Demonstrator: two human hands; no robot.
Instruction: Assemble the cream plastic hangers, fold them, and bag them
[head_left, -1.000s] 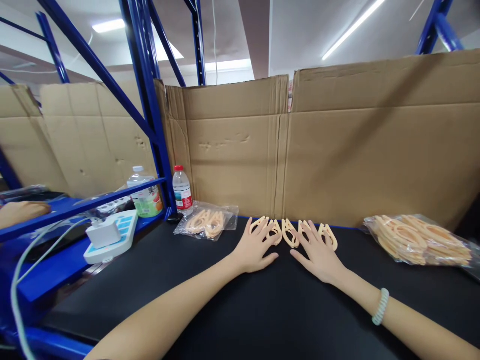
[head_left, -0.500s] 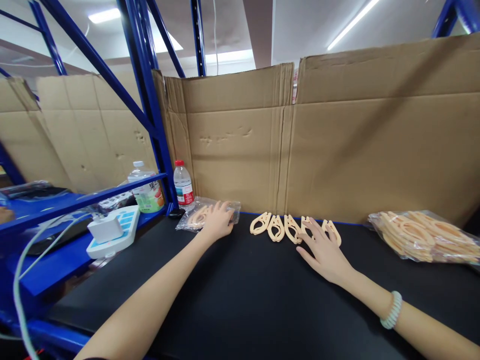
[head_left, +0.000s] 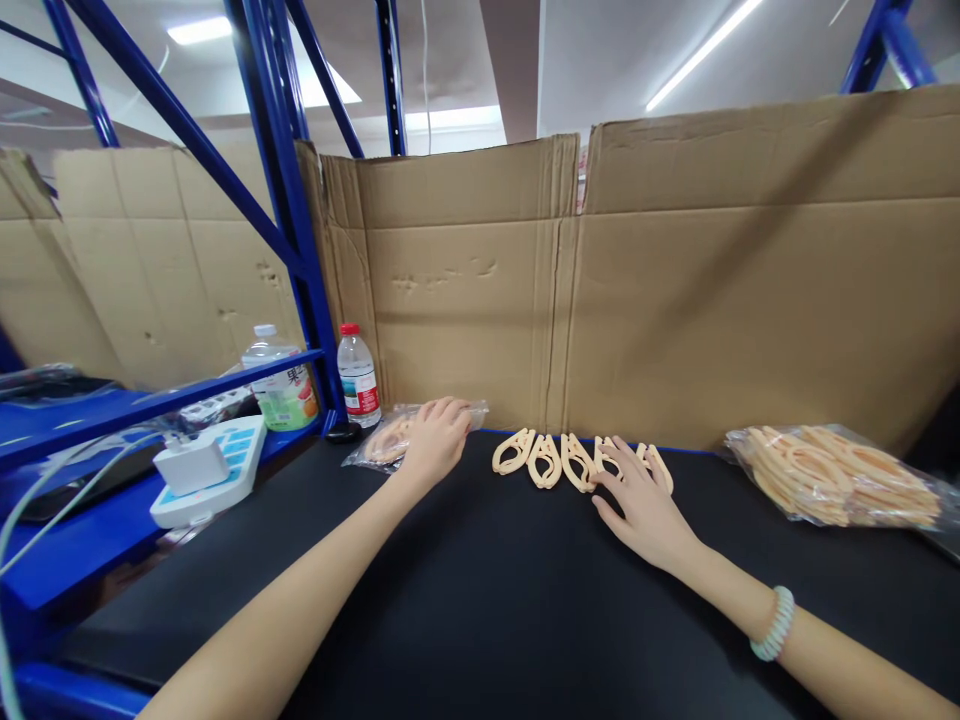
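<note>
My left hand (head_left: 435, 440) is at the back left, its fingers bent and close together on a clear plastic bag (head_left: 367, 452). Inside that bag lie beige folded hangers (head_left: 391, 438), partly hidden by the hand. Several loose beige folding plastic hangers (head_left: 545, 462) lie side by side along the back edge of the black table (head_left: 510, 600). My right hand (head_left: 645, 510) is open, fingers spread over the right end of this row. Its fingertips cover parts of the hangers there.
A larger clear bag of beige hangers (head_left: 832, 475) lies at the right. A red-capped water bottle (head_left: 358, 378) stands behind the left bag. Cardboard (head_left: 465, 300) walls off the back. At left are a blue rack post (head_left: 300, 260), a juice bottle (head_left: 281, 385) and a power strip (head_left: 244, 455).
My left hand has shifted slightly right, its fingers drawing closer together, and the bag's right edge has moved with it. My right hand stays over the row. The view has shifted a little.
</note>
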